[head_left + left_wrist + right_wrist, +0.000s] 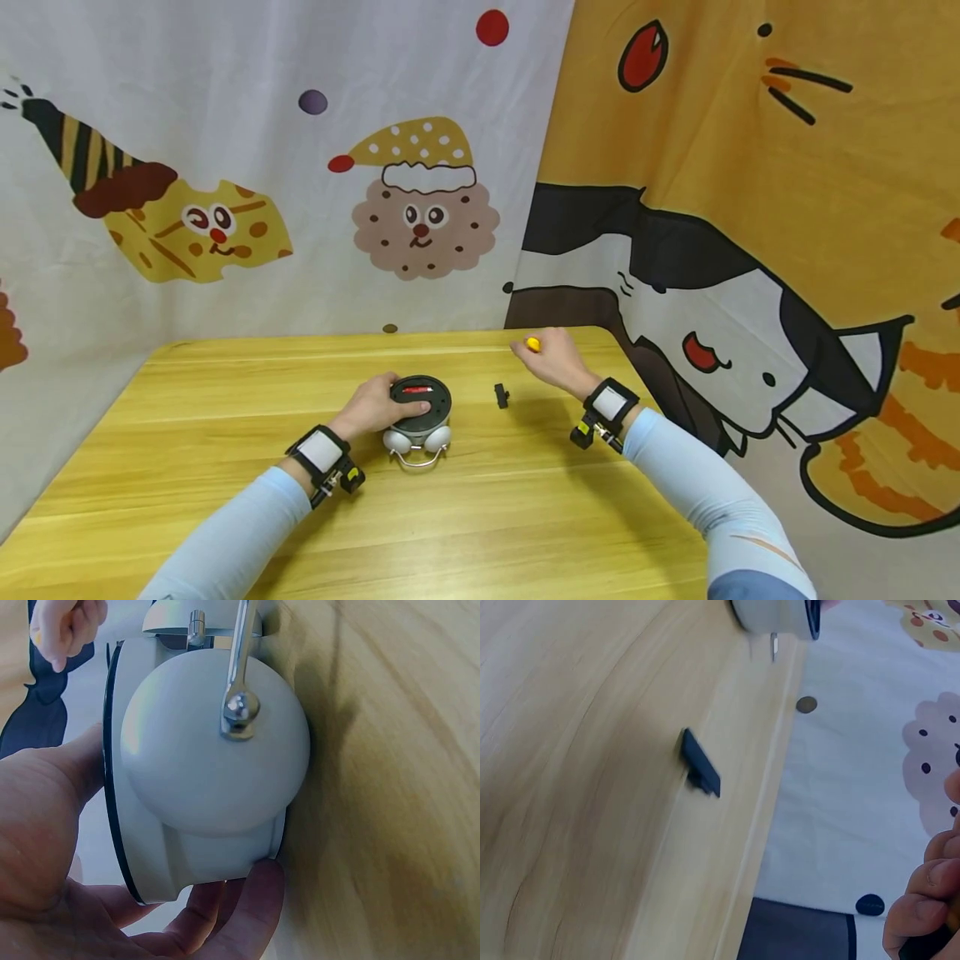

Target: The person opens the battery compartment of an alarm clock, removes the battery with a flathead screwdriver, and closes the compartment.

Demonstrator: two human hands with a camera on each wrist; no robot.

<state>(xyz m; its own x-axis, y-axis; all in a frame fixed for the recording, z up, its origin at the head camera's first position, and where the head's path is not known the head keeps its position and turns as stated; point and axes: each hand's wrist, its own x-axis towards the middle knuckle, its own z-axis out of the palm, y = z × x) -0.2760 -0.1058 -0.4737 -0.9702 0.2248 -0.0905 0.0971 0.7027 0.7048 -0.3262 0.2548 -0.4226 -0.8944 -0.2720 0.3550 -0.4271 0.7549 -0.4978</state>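
A white twin-bell alarm clock (438, 417) stands on the table with its black back (405, 406) facing up. Something red, apparently a battery (417, 389), shows in a slot in that back. My left hand (372, 407) grips the clock's side, thumb across the back and fingers curled round the body (217, 859). Off to the right, my right hand (555, 362) is raised with its fingers curled round a small yellow-and-black handle (533, 343); most of it is hidden in the fist. Between the hands lies a small black cover (502, 396), apart from both.
The wooden table (465, 533) ends at a back edge close behind the clock. A patterned cloth (247, 308) hangs behind it and along the right side. The clock's metal handle (420, 462) points toward me.
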